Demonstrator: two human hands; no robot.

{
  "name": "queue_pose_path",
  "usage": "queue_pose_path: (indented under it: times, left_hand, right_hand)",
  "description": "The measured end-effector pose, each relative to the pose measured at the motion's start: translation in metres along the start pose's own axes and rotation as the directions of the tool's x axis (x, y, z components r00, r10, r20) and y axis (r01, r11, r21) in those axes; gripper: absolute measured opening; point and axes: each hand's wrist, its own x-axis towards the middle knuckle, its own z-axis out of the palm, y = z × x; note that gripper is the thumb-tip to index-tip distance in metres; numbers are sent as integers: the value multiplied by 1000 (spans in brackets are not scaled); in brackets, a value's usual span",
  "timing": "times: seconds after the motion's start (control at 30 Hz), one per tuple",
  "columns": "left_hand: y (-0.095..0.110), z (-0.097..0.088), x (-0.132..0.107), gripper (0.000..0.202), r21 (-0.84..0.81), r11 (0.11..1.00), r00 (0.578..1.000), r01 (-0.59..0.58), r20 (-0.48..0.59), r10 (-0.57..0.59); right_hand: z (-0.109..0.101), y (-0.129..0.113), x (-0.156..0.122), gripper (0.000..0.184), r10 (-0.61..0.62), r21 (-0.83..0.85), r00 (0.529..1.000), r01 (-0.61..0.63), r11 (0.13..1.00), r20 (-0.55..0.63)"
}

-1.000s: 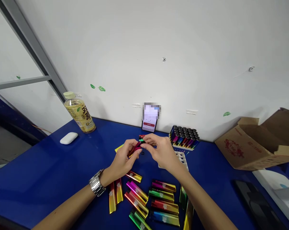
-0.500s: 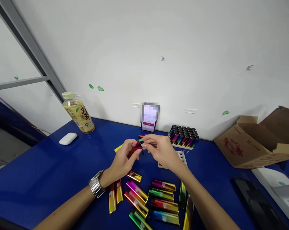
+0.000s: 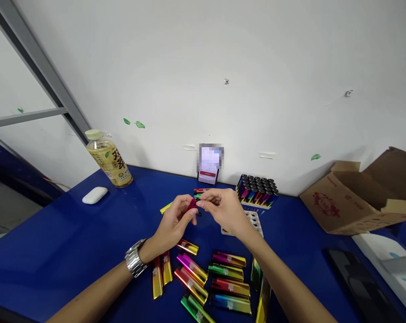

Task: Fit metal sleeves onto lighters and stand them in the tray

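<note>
Near the middle of the blue table, my left hand [image 3: 172, 220] is closed around a shiny magenta lighter [image 3: 191, 205] with a dark top end. The fingertips of my right hand [image 3: 225, 210] pinch at that top end, so both hands meet on the lighter. Fingers cover much of its body. Closer to me lie several metallic lighters in two-colour fades, among them a magenta and gold one [image 3: 192, 268], a red one [image 3: 230, 287] and a blue one [image 3: 230, 303]. Just behind my hands, a few more lighters [image 3: 200, 191] are partly hidden.
A block of upright lighters [image 3: 257, 190] with black ends stands by the wall. Below it is a white tray with holes [image 3: 255, 220], partly behind my right arm. A phone [image 3: 209, 166] leans on the wall. A bottle [image 3: 110, 159], white case [image 3: 94, 195] and cardboard box [image 3: 330, 202] flank the area.
My hands have barely moved. The magenta lighter has turned slightly between my fingers, and my right fingertips have shifted a little at its top end. The view has drifted slightly.
</note>
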Motion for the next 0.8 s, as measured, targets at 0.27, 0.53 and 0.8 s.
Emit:
queue_pose_path:
  times: [0.27, 0.53, 0.8]
  left_hand:
    - [-4, 0, -1, 20, 52, 998, 999, -47, 6, 47]
    - [-10, -9, 2, 22, 340, 935, 992, -102, -39, 122]
    - [-5, -14, 9, 20, 447, 893, 985, -54, -124, 122]
  right_hand:
    - [-5, -8, -2, 17, -70, -79, 993, 78, 994, 94]
    - [-13, -11, -1, 15, -113, -276, 993, 99, 956, -35]
    - [2, -16, -17, 9, 81, -859, 927, 305, 411, 367]
